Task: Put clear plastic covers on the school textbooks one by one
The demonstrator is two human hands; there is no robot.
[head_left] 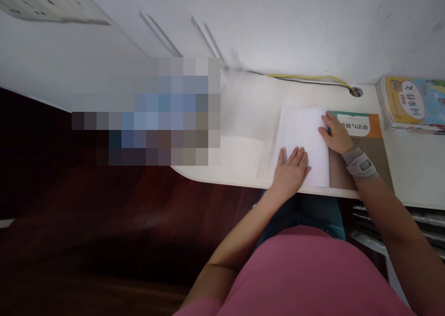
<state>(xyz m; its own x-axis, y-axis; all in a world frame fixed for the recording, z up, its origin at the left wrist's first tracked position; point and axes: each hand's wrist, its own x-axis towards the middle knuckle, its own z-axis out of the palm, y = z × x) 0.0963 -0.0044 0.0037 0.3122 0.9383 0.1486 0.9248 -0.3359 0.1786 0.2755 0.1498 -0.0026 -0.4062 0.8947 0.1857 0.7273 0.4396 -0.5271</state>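
Observation:
A white sheet of paper (302, 125) lies flat on the desk. Its right edge meets a textbook (358, 160) with a green, orange and brown cover and Chinese characters; whether the paper is wrapped round the book or only lies against it, I cannot tell. My left hand (292, 170) rests flat on the lower part of the paper, fingers stretched out. Higher up, my right hand (336, 134) lies over the textbook, thumb and fingers apart, fingertips touching the paper's right edge. A grey wrist strap (361, 164) is on my right wrist.
The white desk (413, 167) runs along a wall. A stack of books (410, 102) stands at the right. Yellow and black cables (313, 78) run into a round desk hole (356, 92). A pixelated patch hides the desk's left end. Dark floor (139, 223) lies below.

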